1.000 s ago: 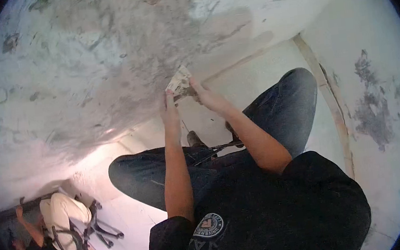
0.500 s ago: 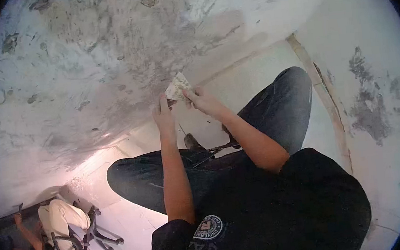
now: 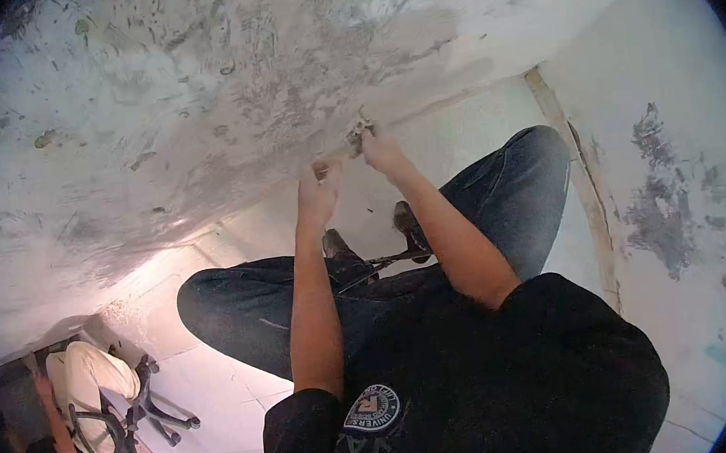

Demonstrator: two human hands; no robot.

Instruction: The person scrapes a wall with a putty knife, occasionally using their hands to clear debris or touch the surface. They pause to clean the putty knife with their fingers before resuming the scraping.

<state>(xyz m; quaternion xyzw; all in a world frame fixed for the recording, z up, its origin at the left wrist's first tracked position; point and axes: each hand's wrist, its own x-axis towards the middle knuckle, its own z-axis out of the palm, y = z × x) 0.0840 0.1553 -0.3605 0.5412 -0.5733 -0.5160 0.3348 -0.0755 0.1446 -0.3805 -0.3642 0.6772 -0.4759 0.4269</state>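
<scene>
My right hand [image 3: 383, 152] is closed on a small pale, putty-smeared piece [image 3: 358, 133], which overlaps the lower part of the blotchy grey-white wall [image 3: 218, 109]. Just left of it and slightly lower, my left hand [image 3: 319, 194] is closed, with a bit of something brownish showing at its fingers; I cannot tell what it holds. A narrow gap separates the two hands. Both forearms reach forward over my bent knees in dark jeans [image 3: 500, 185].
The side wall [image 3: 702, 164] on the right has dark patches and a tan strip [image 3: 588, 176] along its base. At lower left, a person [image 3: 58, 435] in light trousers sits on a wheeled chair [image 3: 156, 407] by the wall. Pale floor tiles [image 3: 222, 400] lie between us.
Both hands were together at the pale piece, which showed as a flat triangle. They have come apart: the right moved up and right with the piece, the left moved slightly right.
</scene>
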